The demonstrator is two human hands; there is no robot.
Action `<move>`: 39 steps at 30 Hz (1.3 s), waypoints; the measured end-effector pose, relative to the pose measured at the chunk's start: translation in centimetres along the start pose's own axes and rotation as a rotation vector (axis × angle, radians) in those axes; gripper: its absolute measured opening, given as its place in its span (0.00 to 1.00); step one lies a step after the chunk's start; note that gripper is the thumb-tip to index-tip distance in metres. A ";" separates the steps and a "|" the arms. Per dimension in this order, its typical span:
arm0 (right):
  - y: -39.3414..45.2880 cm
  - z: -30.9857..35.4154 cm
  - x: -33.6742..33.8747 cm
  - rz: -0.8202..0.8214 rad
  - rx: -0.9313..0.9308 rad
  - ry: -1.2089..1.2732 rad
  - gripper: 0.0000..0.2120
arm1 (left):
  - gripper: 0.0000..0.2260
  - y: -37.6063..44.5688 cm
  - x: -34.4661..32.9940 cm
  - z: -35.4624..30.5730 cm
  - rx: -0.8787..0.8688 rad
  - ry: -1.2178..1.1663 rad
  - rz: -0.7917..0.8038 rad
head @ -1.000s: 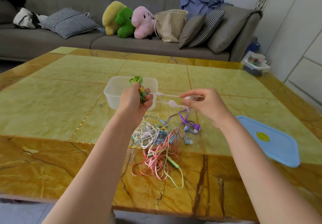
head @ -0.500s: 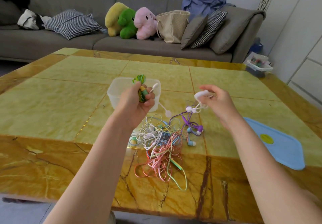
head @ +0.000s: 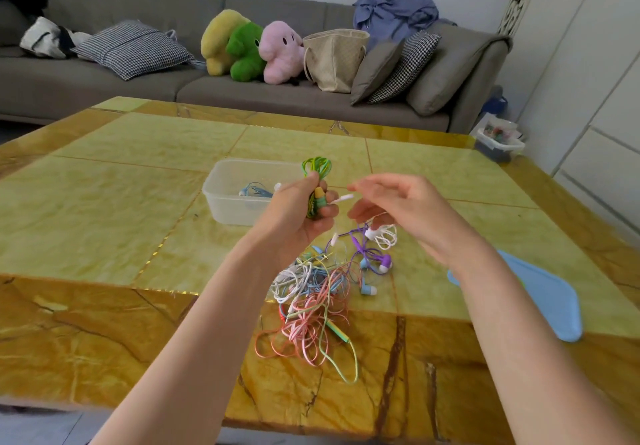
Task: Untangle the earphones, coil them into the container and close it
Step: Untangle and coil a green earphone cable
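My left hand (head: 294, 216) grips a coiled green-and-yellow earphone bundle (head: 317, 167) upright above the table. A white plug (head: 343, 197) sticks out beside its fingers. My right hand (head: 408, 209) hovers close to the right, index finger and thumb spread, with white earphones (head: 384, 236) hanging in loops under its palm. The tangle of pink, white, blue and yellow earphones (head: 315, 292) lies below both hands, with purple earbuds (head: 382, 263) at its right. The clear container (head: 221, 185) stands behind my left hand and holds a blue earphone (head: 254, 190). Its blue lid (head: 543, 302) lies flat at the right.
The yellow marble table (head: 121, 202) has its near edge just past the tangle. A grey sofa (head: 104, 91) with cushions, plush toys and a bag runs along the far side. A small bin (head: 498, 141) stands on the floor at the right.
My right hand has moved left, close to my left hand, bringing the white earphones with it. The white cable, stretched between the hands before, now hangs in loops. My left hand keeps the green bundle.
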State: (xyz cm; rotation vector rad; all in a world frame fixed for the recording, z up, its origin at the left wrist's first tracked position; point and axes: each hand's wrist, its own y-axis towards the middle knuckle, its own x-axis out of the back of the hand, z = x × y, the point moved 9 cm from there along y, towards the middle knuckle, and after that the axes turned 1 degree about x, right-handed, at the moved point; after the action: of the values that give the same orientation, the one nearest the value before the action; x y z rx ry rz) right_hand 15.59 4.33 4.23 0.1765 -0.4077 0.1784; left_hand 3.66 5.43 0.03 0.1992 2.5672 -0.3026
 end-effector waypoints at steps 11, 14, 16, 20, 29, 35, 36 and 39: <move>-1.1 -0.6 1.1 -0.185 0.086 -0.044 0.09 | 0.11 -0.9 -0.3 1.2 -0.019 0.636 -0.084; -1.2 -0.1 0.5 -0.120 0.102 -0.051 0.10 | 0.12 -1.4 -0.6 0.8 -0.063 0.957 -0.045; -1.3 0.2 0.4 -0.099 0.121 -0.056 0.11 | 0.13 -1.8 -1.2 1.2 -0.052 1.054 0.028; -1.5 1.0 0.7 -0.129 0.199 -0.159 0.10 | 0.13 -2.3 -1.9 2.7 0.069 0.991 0.135; -1.7 0.5 0.9 -0.046 0.155 0.034 0.11 | 0.12 -2.7 -1.9 4.1 0.289 0.809 0.203; -1.7 -0.1 -0.1 0.029 0.093 0.086 0.09 | 0.11 -3.5 -2.9 4.8 0.314 0.902 0.285; -1.8 -0.2 -0.6 0.065 0.072 0.087 0.09 | 0.11 -3.6 -3.1 5.0 0.329 0.879 0.302; -1.9 -0.7 -2.1 0.122 0.026 0.070 0.10 | 0.11 -3.8 -3.2 5.4 0.360 0.822 0.314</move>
State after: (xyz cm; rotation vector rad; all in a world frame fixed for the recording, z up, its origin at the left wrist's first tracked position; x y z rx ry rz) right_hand 14.37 2.38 2.51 0.1706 -0.3469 0.3088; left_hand 8.28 0.10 -2.01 1.0350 3.1760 -0.6702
